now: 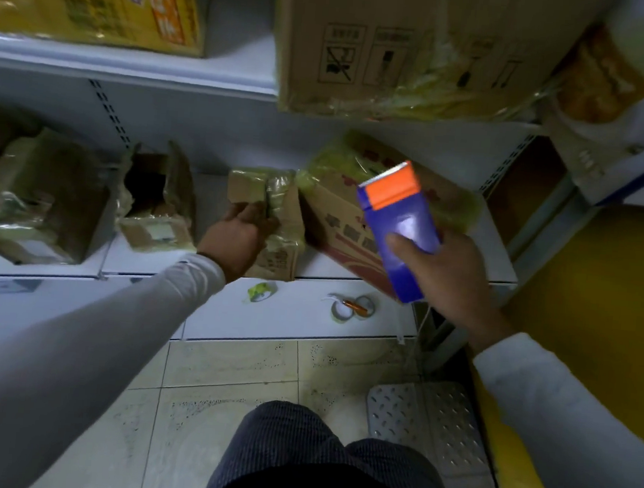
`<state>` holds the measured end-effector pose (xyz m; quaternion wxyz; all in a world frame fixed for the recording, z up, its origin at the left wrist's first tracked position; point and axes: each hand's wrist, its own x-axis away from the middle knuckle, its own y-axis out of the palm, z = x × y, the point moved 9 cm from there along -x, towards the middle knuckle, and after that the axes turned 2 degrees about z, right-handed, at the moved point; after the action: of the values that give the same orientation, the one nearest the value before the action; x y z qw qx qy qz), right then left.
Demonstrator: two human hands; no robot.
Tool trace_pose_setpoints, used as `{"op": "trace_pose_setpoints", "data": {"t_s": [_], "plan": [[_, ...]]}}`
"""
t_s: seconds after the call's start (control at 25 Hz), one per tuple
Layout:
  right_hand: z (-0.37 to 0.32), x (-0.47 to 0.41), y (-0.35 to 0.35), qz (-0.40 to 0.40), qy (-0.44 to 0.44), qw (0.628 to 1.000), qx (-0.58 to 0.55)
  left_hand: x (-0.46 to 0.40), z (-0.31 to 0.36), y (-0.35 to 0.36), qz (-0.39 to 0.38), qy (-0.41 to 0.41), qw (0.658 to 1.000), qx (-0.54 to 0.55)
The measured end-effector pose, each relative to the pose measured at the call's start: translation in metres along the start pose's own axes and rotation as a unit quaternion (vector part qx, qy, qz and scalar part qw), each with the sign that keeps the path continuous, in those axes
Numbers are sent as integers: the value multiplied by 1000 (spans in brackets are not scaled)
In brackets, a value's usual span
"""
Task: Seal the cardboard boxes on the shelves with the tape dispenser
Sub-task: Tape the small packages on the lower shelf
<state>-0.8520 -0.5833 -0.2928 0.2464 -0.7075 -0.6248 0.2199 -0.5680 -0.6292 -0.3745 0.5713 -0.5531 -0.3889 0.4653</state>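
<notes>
Holding the small taped carton (272,217) steady, my left hand (236,237) lies on its near top edge, fingers curled over the cardboard, so this hand is the one already at the box. My right hand (445,276) is off to the right of that carton and nearer me, wrapped round the blue tape dispenser (398,230), whose orange head points up and away toward the shelf. The dispenser hangs in front of the bigger red-printed box (353,223) that stands touching the small carton's right side. The small carton's long axis runs from me toward the back of the shelf (387,276), and a band of tape already follows that line. So I judge the dispenser must travel left and down to meet the carton's top. Left of the carton stands a torn-open box (158,204). Below the carton, on the lower shelf, lie loose tape rolls (350,307).
</notes>
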Motion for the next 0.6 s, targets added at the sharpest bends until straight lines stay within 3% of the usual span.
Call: {"op": "trace_pose_setpoints", "data": {"t_s": [0.2, 0.28, 0.44, 0.6], "plan": [[-3, -12, 63, -61, -9, 994, -88, 6, 30, 7, -6, 22, 1000, -6], [5, -29, 73, -49, -10, 996, -76, 9, 34, 5, 1, 31, 1000, -6], [53, -68, 67, -9, 96, 995, -22, 19, 12, -2, 9, 18, 1000, 21], [82, -79, 40, 0, 107, 994, 21, 25, -23, -6, 28, 1, 1000, -1]]}}
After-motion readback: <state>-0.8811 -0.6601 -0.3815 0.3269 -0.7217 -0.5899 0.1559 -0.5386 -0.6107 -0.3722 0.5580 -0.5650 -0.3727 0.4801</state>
